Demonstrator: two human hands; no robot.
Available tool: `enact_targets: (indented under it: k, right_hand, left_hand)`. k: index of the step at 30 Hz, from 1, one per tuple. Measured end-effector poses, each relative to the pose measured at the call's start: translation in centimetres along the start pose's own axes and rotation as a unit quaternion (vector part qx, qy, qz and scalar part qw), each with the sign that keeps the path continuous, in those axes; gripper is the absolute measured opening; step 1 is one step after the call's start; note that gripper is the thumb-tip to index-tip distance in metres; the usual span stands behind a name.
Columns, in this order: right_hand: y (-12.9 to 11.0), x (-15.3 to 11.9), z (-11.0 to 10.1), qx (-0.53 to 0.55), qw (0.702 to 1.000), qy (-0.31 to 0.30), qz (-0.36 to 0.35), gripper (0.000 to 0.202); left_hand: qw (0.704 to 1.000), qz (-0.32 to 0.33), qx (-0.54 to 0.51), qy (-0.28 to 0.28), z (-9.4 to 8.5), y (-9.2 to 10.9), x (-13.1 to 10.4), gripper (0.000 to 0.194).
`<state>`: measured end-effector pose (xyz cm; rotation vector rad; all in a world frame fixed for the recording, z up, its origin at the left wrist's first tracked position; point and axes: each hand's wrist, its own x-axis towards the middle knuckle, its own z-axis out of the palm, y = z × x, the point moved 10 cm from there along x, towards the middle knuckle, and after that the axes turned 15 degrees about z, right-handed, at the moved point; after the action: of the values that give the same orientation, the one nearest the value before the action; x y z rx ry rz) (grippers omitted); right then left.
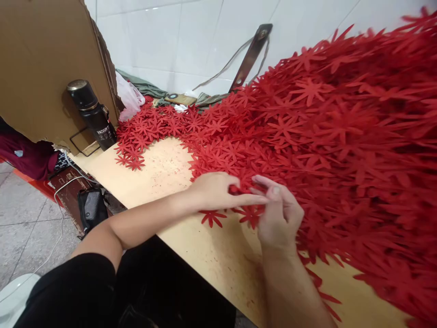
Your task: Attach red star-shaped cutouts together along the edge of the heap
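A large heap of red flower-shaped cutouts covers the right and back of the pale wooden table. At the heap's front edge, my left hand reaches in from the left, its fingers curled and one finger stretched toward the other hand. My right hand is bent beside it, thumb and fingers close together near the left fingertips. Whatever may be between the fingers is too small to make out. Single red cutouts lie on the wood just below my left hand.
A black vacuum bottle stands at the back left against a cardboard sheet. A white plastic bag and green cloth lie along the tiled wall. A dark metal strip leans there. A black pouch is left of the table.
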<state>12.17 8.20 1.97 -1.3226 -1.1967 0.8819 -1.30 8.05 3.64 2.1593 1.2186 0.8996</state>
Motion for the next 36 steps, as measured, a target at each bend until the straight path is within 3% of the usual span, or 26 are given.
enact_targets:
  k: [3,5,9,13,16,20,23,26,29,33,36]
  right_hand:
    - [1.8,0.4,0.7,0.19,0.974,-0.063,0.111,0.047]
    - [2.5,0.6,0.8,0.233,0.956,-0.064,0.166,0.054]
    - [2.6,0.8,0.8,0.237,0.942,-0.079,0.223,0.066]
    - [2.5,1.7,-0.5,0.182,0.963,-0.053,0.192,0.069]
    - [1.5,1.9,-0.9,0.074,0.992,-0.027,0.096,0.066]
    - [0.1,0.6,2.2,-0.025,0.996,-0.083,0.02,0.057]
    - [-0.8,-0.4,4.1,-0.05,0.994,-0.095,0.004,0.057]
    - [-1.4,-1.5,5.1,-0.048,0.993,-0.11,0.014,0.064]
    - [-1.7,-2.8,5.1,-0.053,0.991,-0.121,0.037,0.072]
    - [-1.3,-4.6,4.7,-0.036,0.989,-0.119,0.086,0.073]
    - [-1.0,-4.9,4.8,-0.024,0.989,-0.131,0.07,0.07]
  left_hand:
    - [0.998,-0.038,-0.051,0.002,2.5,1.1,1.5,0.055]
    - [0.994,-0.078,-0.08,-0.004,3.6,0.9,2.0,0.058]
    - [0.971,-0.086,-0.224,-0.009,6.1,0.7,2.4,0.054]
    - [0.91,-0.138,-0.384,0.079,8.4,-0.7,2.4,0.039]
    - [0.821,-0.199,-0.503,0.18,9.1,-1.5,2.2,0.022]
    - [0.65,-0.241,-0.661,0.288,8.0,-1.1,1.7,0.029]
    - [0.587,-0.248,-0.694,0.336,6.3,-1.0,1.0,0.035]
    - [0.574,-0.286,-0.699,0.317,6.0,-1.0,0.4,0.035]
    - [0.581,-0.324,-0.684,0.298,6.4,-1.4,-0.1,0.052]
    - [0.646,-0.288,-0.655,0.267,5.6,-1.2,0.5,0.068]
    - [0.71,-0.234,-0.618,0.245,4.7,-0.1,0.9,0.063]
